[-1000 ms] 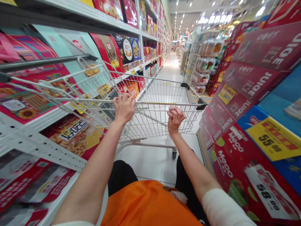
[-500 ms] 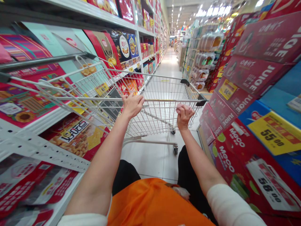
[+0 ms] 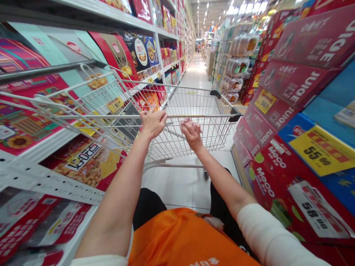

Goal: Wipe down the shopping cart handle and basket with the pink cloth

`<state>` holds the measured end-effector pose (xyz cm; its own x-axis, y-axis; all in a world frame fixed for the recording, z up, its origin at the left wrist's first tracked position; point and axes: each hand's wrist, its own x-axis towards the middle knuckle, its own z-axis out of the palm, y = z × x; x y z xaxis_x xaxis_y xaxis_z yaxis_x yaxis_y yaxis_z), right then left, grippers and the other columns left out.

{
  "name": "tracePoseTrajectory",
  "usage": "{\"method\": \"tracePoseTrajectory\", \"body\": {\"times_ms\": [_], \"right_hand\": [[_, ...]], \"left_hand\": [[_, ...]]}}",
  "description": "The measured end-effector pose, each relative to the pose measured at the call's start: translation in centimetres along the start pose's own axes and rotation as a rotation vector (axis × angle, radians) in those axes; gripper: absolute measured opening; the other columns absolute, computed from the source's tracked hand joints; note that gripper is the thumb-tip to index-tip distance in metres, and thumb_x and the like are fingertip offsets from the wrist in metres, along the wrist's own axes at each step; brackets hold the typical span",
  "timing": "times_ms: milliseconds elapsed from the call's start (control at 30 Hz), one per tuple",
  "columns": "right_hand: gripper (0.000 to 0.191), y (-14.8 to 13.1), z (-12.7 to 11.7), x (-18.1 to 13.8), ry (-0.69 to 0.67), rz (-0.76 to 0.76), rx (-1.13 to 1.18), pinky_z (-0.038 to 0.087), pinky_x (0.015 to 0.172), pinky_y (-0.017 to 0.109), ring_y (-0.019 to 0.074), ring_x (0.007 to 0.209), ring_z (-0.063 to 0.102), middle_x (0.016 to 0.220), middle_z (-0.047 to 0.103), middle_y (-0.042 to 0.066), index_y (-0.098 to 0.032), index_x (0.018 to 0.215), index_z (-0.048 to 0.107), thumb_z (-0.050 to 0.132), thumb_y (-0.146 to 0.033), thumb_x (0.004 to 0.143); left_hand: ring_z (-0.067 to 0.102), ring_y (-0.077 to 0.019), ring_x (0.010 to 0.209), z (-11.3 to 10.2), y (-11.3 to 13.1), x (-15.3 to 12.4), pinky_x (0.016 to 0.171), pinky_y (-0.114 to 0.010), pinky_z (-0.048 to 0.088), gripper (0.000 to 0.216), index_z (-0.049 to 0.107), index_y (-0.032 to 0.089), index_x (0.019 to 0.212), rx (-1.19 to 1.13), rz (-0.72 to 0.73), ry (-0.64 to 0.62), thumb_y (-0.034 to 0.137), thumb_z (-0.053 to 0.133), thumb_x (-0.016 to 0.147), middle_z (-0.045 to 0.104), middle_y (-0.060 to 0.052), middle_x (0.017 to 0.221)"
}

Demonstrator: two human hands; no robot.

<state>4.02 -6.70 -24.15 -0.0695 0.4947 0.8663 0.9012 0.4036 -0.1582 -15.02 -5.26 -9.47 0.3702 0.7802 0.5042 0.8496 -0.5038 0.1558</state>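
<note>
A wire shopping cart stands sideways in front of me, its handle at the far left. My left hand is closed around the cart's near top rail. To its right, my right hand is closed on a crumpled pinkish cloth, close to the same rail. Part of the cloth sticks out above and beside the fingers; whether it touches the wire I cannot tell. A dark sign panel shows through the mesh left of my left hand.
Shelves with boxed and bagged goods run along the left. Stacked red drink cartons with yellow price signs rise close on the right. Bottle packs stand farther along. The tiled aisle floor stretches ahead.
My right hand has moved left with the cloth, from near the cart's right end towards my left hand. My left hand keeps its hold on the rail.
</note>
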Motion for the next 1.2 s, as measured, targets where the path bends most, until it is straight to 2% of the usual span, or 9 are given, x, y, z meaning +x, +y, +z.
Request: {"method": "tracePoseTrajectory", "body": {"times_ms": [67, 200, 333, 533, 633, 733, 833, 967, 1200], "right_hand": [[0.023, 2.4, -1.2, -1.1, 0.026, -0.017, -0.046, 0.042, 0.103, 0.039, 0.0187, 0.111, 0.056, 0.117, 0.072, 0.006, -0.026, 0.112, 0.071, 0.05, -0.025, 0.103], [0.028, 7.5, -3.9, -3.4, 0.38, 0.213, -0.167, 0.041, 0.103, 0.041, 0.0213, 0.107, 0.055, 0.108, 0.073, 0.01, -0.024, 0.089, 0.07, 0.047, -0.032, 0.103], [0.028, 9.7, -4.8, -3.8, 0.577, 0.401, -0.221, 0.034, 0.105, 0.051, 0.0264, 0.109, 0.055, 0.106, 0.069, 0.019, -0.02, 0.091, 0.064, 0.041, -0.029, 0.102], [0.022, 2.9, -0.8, -1.2, 0.523, 0.398, -0.133, 0.04, 0.103, 0.049, 0.0231, 0.109, 0.06, 0.108, 0.069, 0.009, -0.021, 0.094, 0.063, 0.043, -0.025, 0.101], [0.024, -1.7, 1.3, -0.5, 0.382, 0.205, -0.042, 0.042, 0.103, 0.044, 0.0223, 0.117, 0.057, 0.115, 0.07, 0.009, -0.022, 0.099, 0.068, 0.044, -0.02, 0.102], [0.024, -2.6, 1.5, -0.9, 0.18, -0.034, -0.023, 0.043, 0.104, 0.038, 0.0205, 0.125, 0.053, 0.117, 0.073, 0.004, -0.027, 0.108, 0.072, 0.051, -0.017, 0.1], [0.024, 0.5, -0.1, -1.9, 0.156, -0.017, -0.086, 0.043, 0.105, 0.037, 0.0191, 0.117, 0.057, 0.116, 0.074, 0.005, -0.027, 0.113, 0.072, 0.054, -0.021, 0.1], [0.02, 6.3, -3.4, -3.3, 0.366, 0.118, -0.188, 0.044, 0.104, 0.042, 0.0203, 0.112, 0.058, 0.114, 0.073, 0.008, -0.024, 0.098, 0.071, 0.051, -0.024, 0.099], [0.022, 10.1, -5.0, -4.3, 0.598, 0.607, -0.234, 0.037, 0.108, 0.057, 0.0259, 0.118, 0.057, 0.116, 0.067, 0.012, -0.022, 0.091, 0.059, 0.039, -0.013, 0.086]], "left_hand": [[0.051, -0.0283, 0.099, 0.0, -0.1, -0.1, 0.093, -0.05, 0.023, 0.025, 0.053, 0.022, 0.073, -0.006, 0.001, -0.006, 0.032, 0.044, 0.095, 0.07, -0.005, 0.085], [0.051, -0.0281, 0.098, 0.0, -0.1, -0.2, 0.093, -0.05, 0.024, 0.027, 0.052, 0.022, 0.071, -0.011, -0.008, -0.003, 0.033, 0.045, 0.095, 0.07, -0.005, 0.084], [0.051, -0.0287, 0.099, -0.1, 0.2, -0.1, 0.092, -0.05, 0.025, 0.026, 0.052, 0.022, 0.072, 0.004, -0.012, 0.009, 0.033, 0.044, 0.095, 0.072, -0.005, 0.087], [0.052, -0.0281, 0.097, -0.1, 0.2, 0.0, 0.093, -0.05, 0.025, 0.026, 0.05, 0.022, 0.072, 0.001, -0.007, 0.014, 0.033, 0.044, 0.095, 0.072, -0.005, 0.087], [0.052, -0.0275, 0.096, -0.2, 0.1, -0.2, 0.092, -0.05, 0.025, 0.027, 0.051, 0.022, 0.071, 0.007, -0.003, 0.019, 0.033, 0.044, 0.095, 0.071, -0.005, 0.085], [0.053, -0.0276, 0.096, -0.4, -0.2, -0.4, 0.092, -0.05, 0.026, 0.026, 0.052, 0.023, 0.073, 0.014, 0.004, 0.008, 0.033, 0.043, 0.095, 0.071, -0.006, 0.084], [0.052, -0.0278, 0.097, -0.4, -0.6, -0.5, 0.093, -0.051, 0.025, 0.025, 0.054, 0.023, 0.075, 0.006, 0.019, 0.013, 0.033, 0.043, 0.095, 0.072, -0.006, 0.083], [0.052, -0.0278, 0.096, -0.2, -0.8, -0.5, 0.093, -0.051, 0.025, 0.025, 0.054, 0.024, 0.075, 0.005, 0.033, 0.035, 0.034, 0.043, 0.095, 0.072, -0.006, 0.083], [0.053, -0.028, 0.095, -0.1, -0.7, -0.4, 0.093, -0.052, 0.026, 0.025, 0.053, 0.023, 0.074, 0.007, 0.024, 0.04, 0.035, 0.042, 0.094, 0.073, -0.006, 0.084]]}}
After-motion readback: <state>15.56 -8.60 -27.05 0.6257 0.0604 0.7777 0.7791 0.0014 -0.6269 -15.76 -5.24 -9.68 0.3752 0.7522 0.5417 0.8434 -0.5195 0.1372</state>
